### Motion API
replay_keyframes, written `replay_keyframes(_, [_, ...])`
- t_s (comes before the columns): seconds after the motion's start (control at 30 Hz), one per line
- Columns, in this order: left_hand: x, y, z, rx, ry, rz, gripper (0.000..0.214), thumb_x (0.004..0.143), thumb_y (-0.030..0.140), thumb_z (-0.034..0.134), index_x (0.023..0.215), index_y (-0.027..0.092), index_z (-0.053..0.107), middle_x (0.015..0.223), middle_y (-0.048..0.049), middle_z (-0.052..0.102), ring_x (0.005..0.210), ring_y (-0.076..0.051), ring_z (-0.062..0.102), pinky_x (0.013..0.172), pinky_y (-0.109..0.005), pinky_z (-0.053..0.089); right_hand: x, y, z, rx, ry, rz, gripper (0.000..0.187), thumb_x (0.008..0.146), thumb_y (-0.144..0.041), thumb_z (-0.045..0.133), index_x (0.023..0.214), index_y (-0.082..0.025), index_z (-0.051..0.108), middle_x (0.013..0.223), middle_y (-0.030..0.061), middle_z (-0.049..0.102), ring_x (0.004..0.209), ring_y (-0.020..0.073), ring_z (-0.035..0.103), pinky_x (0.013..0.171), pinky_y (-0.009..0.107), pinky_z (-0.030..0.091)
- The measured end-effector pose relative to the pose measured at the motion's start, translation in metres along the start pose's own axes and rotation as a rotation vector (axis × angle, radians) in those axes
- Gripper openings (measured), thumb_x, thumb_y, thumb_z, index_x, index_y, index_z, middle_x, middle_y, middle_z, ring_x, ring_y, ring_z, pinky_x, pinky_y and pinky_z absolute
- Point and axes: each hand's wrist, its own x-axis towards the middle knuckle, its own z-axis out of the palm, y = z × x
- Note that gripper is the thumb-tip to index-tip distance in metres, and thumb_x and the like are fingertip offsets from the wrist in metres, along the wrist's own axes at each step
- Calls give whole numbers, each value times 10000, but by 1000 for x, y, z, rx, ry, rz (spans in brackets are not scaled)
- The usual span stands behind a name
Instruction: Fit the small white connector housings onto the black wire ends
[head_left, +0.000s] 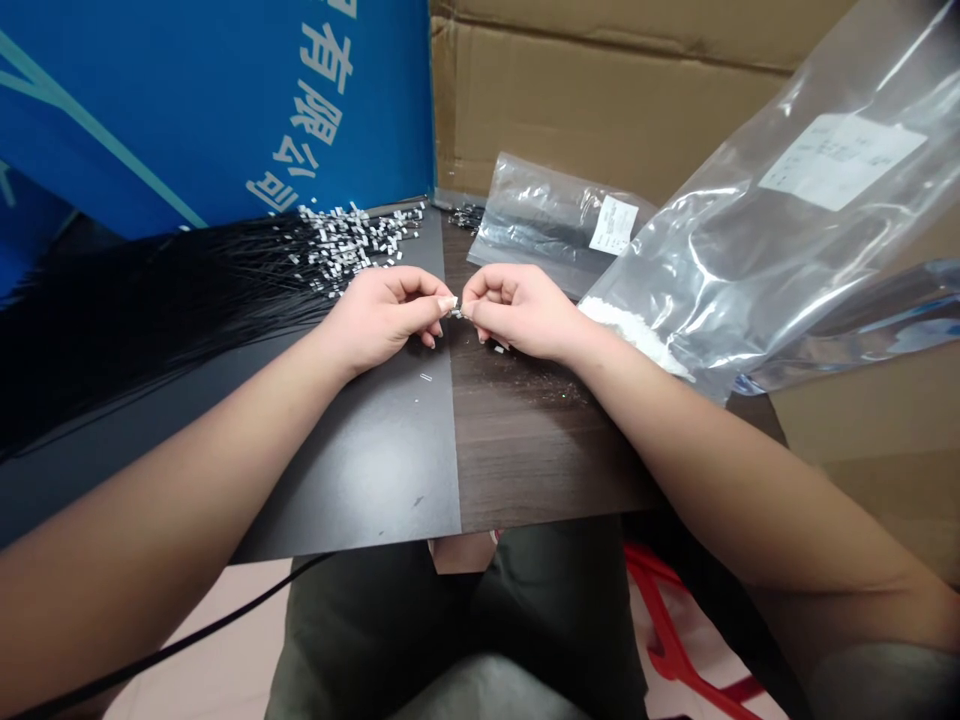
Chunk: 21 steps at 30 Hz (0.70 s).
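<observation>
From the left, we see one bundle of black wires [142,285] with white connectors [349,240], too many to count. Our left hand's [384,318] grip is pinched on one tiny whitish piece [457,313], at its fingertips. Our right hand [527,314] is pinched just beside it; what it holds, we cannot tell. Rightward lie two labelled clear bags [547,215], one small, one large.

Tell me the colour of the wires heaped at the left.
Black wires, showing best in the head view.
</observation>
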Motion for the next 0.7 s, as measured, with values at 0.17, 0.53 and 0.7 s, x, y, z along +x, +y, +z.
replay_keyframes(0.17, [0, 0, 0, 21, 11, 15, 116, 860, 246, 834, 862, 139, 789, 668, -35, 725, 563, -121, 663, 589, -232, 555, 0, -2, 2, 9, 5, -9, 161, 896, -43, 644, 836, -192, 645, 600, -35, 652, 474, 79, 479, 446, 206, 348])
replay_keyframes(0.53, [0, 2, 1, 3, 15, 13, 96, 861, 220, 824, 855, 132, 784, 659, -32, 729, 560, -121, 673, 590, -227, 560, 0, -1, 1, -13, 5, -21, 175, 891, -23, 628, 846, -192, 639, 619, -37, 650, 488, 81, 493, 463, 213, 352])
replay_keyframes(0.7, [0, 0, 1, 1, 19, 21, 86, 863, 214, 813, 855, 135, 782, 662, -30, 733, 559, -124, 678, 588, -229, 563, 2, 0, 2, -26, 7, -49, 188, 880, 0, 628, 847, -186, 636, 603, -44, 645, 484, 80, 500, 466, 210, 361])
